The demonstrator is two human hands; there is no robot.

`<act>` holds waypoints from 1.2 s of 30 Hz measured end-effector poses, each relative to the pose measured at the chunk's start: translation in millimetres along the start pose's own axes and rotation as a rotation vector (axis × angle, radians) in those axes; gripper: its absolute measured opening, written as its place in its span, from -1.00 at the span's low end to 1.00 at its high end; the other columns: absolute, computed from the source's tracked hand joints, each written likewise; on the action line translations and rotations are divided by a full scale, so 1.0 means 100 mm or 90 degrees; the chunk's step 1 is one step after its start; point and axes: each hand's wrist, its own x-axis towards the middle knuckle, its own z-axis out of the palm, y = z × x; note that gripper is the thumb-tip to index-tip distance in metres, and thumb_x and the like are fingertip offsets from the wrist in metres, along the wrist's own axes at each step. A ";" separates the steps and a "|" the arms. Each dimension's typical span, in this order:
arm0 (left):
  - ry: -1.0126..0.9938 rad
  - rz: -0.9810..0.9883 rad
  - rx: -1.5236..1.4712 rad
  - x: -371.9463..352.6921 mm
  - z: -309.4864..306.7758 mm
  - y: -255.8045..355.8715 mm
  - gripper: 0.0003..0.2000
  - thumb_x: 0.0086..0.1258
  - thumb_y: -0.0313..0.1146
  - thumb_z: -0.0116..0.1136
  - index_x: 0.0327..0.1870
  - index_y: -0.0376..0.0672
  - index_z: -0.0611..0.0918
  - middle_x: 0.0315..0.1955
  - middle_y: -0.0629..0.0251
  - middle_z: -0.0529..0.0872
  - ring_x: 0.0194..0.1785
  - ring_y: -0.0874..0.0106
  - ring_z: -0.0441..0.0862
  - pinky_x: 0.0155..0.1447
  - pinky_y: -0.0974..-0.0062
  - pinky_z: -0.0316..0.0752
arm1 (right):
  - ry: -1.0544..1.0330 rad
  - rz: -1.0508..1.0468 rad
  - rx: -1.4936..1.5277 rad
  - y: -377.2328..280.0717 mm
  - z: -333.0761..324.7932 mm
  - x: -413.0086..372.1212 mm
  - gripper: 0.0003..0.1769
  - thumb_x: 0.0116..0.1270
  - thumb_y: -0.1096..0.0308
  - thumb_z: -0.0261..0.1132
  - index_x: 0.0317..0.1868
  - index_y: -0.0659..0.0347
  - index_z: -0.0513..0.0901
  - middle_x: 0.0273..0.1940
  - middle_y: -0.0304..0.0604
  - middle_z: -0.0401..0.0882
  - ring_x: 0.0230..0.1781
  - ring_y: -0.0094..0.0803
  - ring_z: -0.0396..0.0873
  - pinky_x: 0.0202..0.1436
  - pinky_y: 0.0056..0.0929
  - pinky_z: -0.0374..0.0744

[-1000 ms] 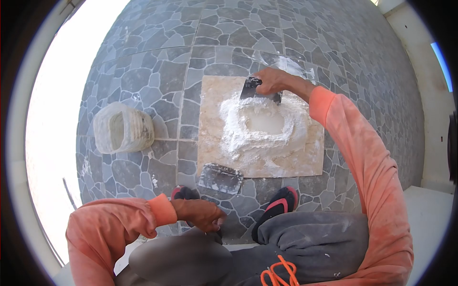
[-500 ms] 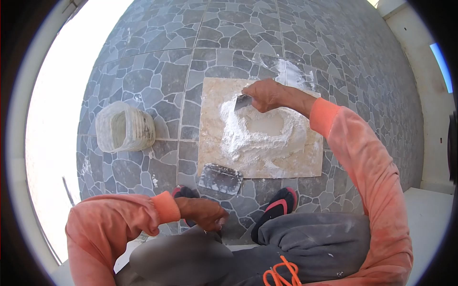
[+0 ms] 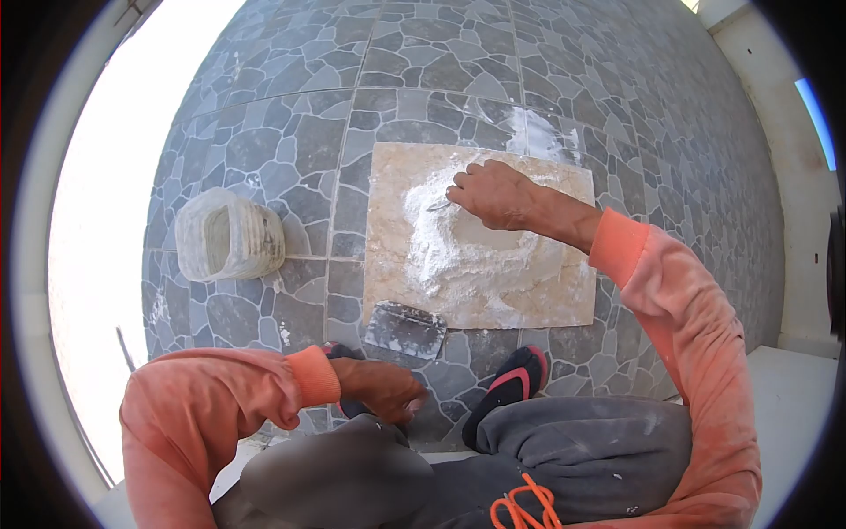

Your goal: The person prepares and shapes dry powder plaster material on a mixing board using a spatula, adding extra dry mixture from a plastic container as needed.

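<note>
My right hand [image 3: 495,194] is closed around a putty knife, its fingers wrapped over the handle. Only a sliver of the putty knife's blade [image 3: 438,206] shows, down in the white powder [image 3: 427,251]. The powder forms a ring around a pale wet pool [image 3: 486,234] on a beige tile board [image 3: 388,203]. My left hand [image 3: 388,392] hangs curled over my knee, with nothing visible in its fingers. A wide, powder-smeared plastering blade [image 3: 405,330] lies at the board's near left corner, below the powder.
A cloudy plastic container [image 3: 256,238], open at the top, stands on the stone-patterned floor [image 3: 308,145] to the left. White smears [image 3: 539,134] mark the floor beyond the board. My sandalled foot [image 3: 509,388] is close to the board's near edge.
My right hand has turned and lowered over the powder, so the putty knife's blade is now mostly hidden. The left hand has barely moved.
</note>
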 end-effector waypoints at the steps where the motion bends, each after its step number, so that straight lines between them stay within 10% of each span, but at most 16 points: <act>1: -0.001 0.000 -0.001 0.00 -0.01 0.01 -0.71 0.27 -0.26 0.10 -0.11 -0.27 0.61 -0.29 -0.09 0.70 -0.11 -0.07 0.65 0.00 0.07 0.50 | -0.014 0.013 -0.010 -0.02 -0.03 -0.03 -0.80 0.14 0.54 0.24 -0.18 0.21 0.56 -0.27 -0.13 0.56 -0.17 -0.22 0.58 -0.16 -0.23 0.55; 23: -0.004 -0.017 0.034 0.04 -0.12 0.09 -0.77 0.30 -0.28 0.08 -0.19 -0.26 0.60 -0.33 0.00 0.71 -0.20 0.01 0.67 -0.05 0.12 0.53 | 0.099 0.153 0.076 0.14 0.03 -0.43 -0.66 0.04 0.64 0.18 -0.11 0.28 0.59 -0.25 -0.07 0.56 -0.20 -0.09 0.58 -0.18 -0.18 0.59; 29: 0.389 -0.119 0.268 -0.10 -0.24 -0.18 -0.69 0.21 -0.32 0.18 -0.08 -0.29 0.51 -0.22 -0.02 0.61 -0.13 0.02 0.64 -0.06 0.06 0.54 | 0.021 0.193 0.146 0.09 0.04 -0.46 -0.58 0.05 0.60 0.18 0.00 0.30 0.55 -0.16 0.02 0.58 -0.12 -0.03 0.62 -0.13 -0.15 0.64; 36: 0.426 -0.054 0.544 -0.10 -0.21 -0.54 -0.39 0.12 -0.13 0.41 0.09 -0.31 0.44 -0.02 0.04 0.48 0.09 0.14 0.48 0.14 0.19 0.41 | 0.063 0.221 0.200 0.13 0.14 -0.50 -0.64 0.11 0.58 0.09 -0.03 0.34 0.55 -0.22 0.09 0.60 -0.17 0.04 0.63 -0.16 -0.11 0.64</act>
